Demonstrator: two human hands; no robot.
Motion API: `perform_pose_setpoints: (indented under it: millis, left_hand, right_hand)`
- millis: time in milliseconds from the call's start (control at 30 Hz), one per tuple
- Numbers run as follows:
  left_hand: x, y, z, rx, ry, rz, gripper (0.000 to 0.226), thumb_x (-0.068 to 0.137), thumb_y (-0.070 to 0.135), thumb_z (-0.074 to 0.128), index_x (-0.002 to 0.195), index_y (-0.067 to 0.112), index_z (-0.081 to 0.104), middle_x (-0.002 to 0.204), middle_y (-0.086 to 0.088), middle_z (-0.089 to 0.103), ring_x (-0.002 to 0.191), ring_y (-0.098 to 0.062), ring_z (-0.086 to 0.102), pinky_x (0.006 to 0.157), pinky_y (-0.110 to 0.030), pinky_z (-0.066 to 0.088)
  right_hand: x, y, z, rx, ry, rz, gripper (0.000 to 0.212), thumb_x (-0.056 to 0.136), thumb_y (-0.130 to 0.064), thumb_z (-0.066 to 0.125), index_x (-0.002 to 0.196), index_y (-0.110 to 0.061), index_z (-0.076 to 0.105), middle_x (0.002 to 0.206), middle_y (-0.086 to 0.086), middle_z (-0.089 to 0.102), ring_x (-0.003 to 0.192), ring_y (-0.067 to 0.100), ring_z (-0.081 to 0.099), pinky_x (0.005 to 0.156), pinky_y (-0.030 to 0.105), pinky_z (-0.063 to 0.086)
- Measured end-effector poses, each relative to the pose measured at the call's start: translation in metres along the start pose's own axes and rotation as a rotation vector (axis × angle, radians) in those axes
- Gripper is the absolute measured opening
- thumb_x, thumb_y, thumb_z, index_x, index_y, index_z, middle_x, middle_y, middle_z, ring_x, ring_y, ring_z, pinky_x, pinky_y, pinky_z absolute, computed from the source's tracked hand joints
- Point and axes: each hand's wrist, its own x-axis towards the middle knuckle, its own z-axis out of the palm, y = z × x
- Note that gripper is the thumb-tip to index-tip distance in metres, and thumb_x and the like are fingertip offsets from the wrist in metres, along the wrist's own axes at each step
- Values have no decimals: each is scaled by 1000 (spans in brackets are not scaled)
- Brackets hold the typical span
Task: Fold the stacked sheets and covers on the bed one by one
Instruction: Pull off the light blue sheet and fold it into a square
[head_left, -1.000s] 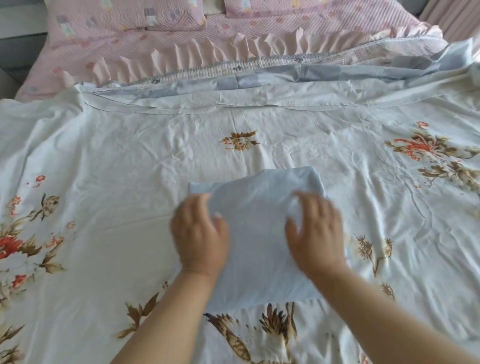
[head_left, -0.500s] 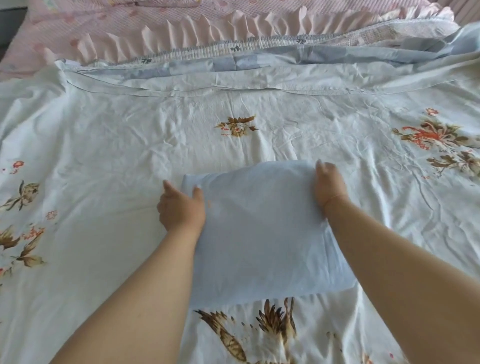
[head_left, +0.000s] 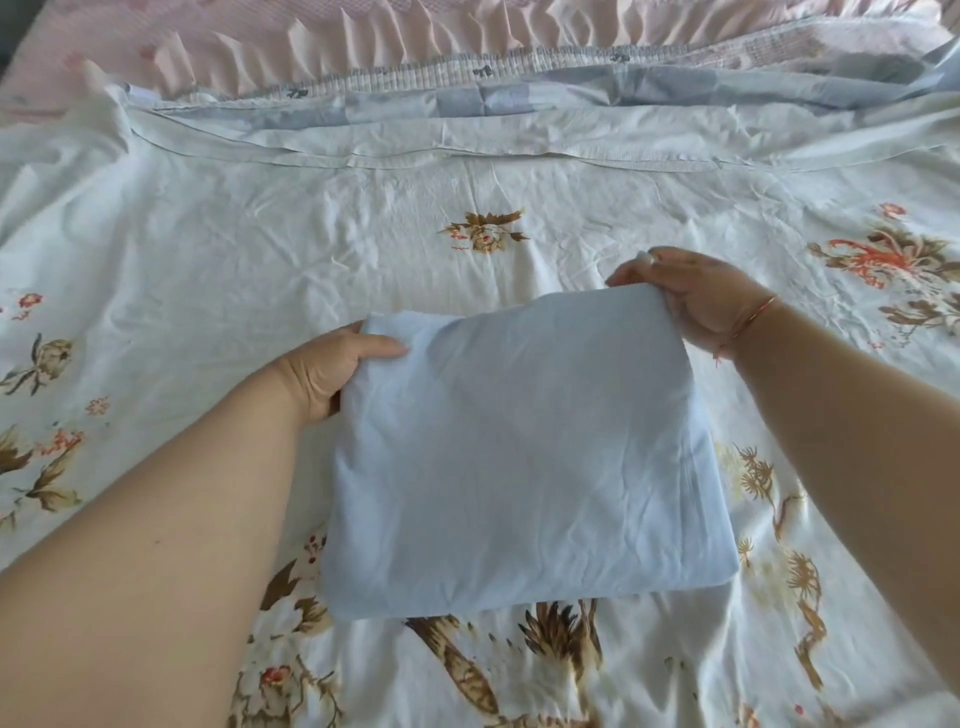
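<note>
A folded light-blue sheet (head_left: 519, 457) forms a thick rectangle in the middle of the view, its far edge lifted above the bed. My left hand (head_left: 332, 364) grips its far left corner, thumb on top and fingers underneath. My right hand (head_left: 696, 296) holds the far right corner, fingers curled round the edge. Beneath it a white floral sheet (head_left: 260, 249) lies spread flat across the bed. Further back, edges of other stacked covers (head_left: 467, 104) show in grey-blue and checked fabric.
A pink ruffled bedspread (head_left: 363, 41) runs along the far side of the bed. The floral sheet stretches wide to the left and right of the folded bundle. A thin bracelet sits on my right wrist.
Both hands went from patting the top of the folded blue sheet to its far corners, took hold of them, and raised the bundle's far edge off the floral sheet.
</note>
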Motion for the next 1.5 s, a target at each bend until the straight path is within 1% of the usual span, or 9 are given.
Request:
perform_pose_setpoints:
  millis: [133,300,433,633,833,967,1100,1300,1500]
  left_hand:
    - [-6,10,-4,259,197,-24,78,51,80,72,88,11,73,90,-12,74,82,-26,71,74,-32,53]
    - [-8,49,-19,778,515,63,66,87,70,38,56,13,39,58,-7,45,57,-23,45,59,-33,34]
    - [1,46,-18,804,651,9,71,91,70,34,60,7,48,64,-11,54,61,-26,52,60,-34,39]
    - [-4,-29,-18,-242,234,-42,19,91,27,61,99,10,59,87,-6,66,70,-14,68,63,-25,57]
    - [9,-8,-34,214,580,184,26,82,27,77,77,23,52,85,-9,61,76,-21,59,69,-36,48]
    - [5,-4,-12,811,697,51,68,85,47,67,141,25,36,133,-18,45,122,-36,46,97,-46,43]
    - [-14,-18,56,1097,806,414,68,90,53,44,147,17,38,149,-22,35,138,-37,31,114,-52,22]
    - [-9,-43,81,932,857,58,80,91,57,48,152,13,20,157,-21,18,145,-37,16,116,-54,13]
    - [-2,-35,52,393,1041,-24,61,91,39,60,137,3,42,130,-22,56,119,-39,53,93,-42,42]
  right_hand:
    - [1,2,4,-330,-86,39,22,80,-39,64,73,-21,54,73,-1,52,69,13,45,70,27,36]
    - [-2,-17,8,-1002,182,30,59,96,-54,36,66,-8,58,66,5,56,72,26,55,73,32,42]
    - [8,-26,20,-1339,225,-6,66,96,-60,26,76,-10,64,72,7,59,84,28,51,74,31,34]
    - [-14,-10,6,-86,136,248,47,93,-51,48,86,-7,64,65,2,70,63,14,68,67,28,54]
    - [17,-33,-1,-1146,313,-84,50,92,-55,45,76,-8,55,73,7,54,76,26,52,67,32,37]
    - [2,-25,24,-1312,295,-57,39,91,-44,53,121,-19,53,126,9,51,126,30,38,104,42,33]
    - [-76,5,85,-1250,613,-295,56,87,-39,57,135,-15,44,136,8,45,129,28,37,107,40,26]
    - [-55,20,62,-418,679,347,96,66,-62,71,139,-12,34,133,11,47,118,31,51,99,46,45]
    - [-20,7,30,19,557,210,5,83,-6,67,83,-10,65,74,10,71,57,21,64,56,37,57]
